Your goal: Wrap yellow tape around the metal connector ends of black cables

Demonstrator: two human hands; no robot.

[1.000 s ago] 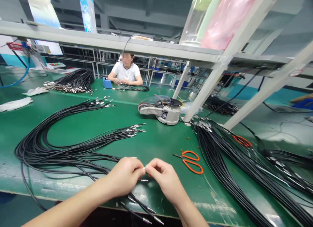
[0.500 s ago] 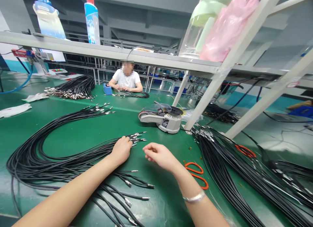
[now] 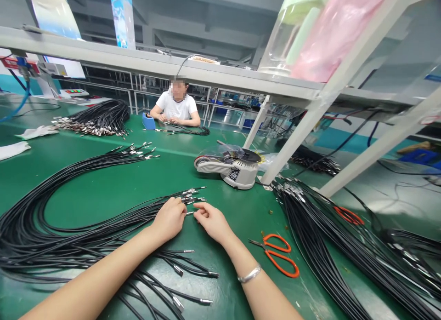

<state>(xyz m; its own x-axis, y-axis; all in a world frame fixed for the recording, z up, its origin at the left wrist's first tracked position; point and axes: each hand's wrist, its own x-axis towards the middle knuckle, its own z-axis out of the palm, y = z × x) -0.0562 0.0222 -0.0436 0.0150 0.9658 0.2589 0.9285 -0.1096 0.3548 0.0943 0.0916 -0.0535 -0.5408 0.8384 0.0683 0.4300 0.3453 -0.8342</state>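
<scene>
My left hand [image 3: 171,217] is closed around a black cable at the near side of a bundle of black cables [image 3: 113,221]. A thin metal cable end [image 3: 189,213] sticks out past its fingers. Just to the right, my right hand [image 3: 212,222] has its fingers curled and its thumb and forefinger apart, close to that metal end. Whether they touch it is hard to tell. Other metal cable ends [image 3: 193,193] lie just beyond both hands. More loose cables with metal ends [image 3: 177,304] spread out below my left forearm.
Orange-handled scissors [image 3: 280,255] lie right of my right forearm. A grey tape dispenser [image 3: 237,173] stands ahead, beside a slanted shelf post [image 3: 292,131]. Long cable bundles [image 3: 317,232] cover the right side. Across the green table [image 3: 165,170] sits a person [image 3: 177,106] in white.
My right hand has moved left, close to my left hand and the metal end sticking out of it. The left hand has shifted slightly lower. The scissors' blades now show.
</scene>
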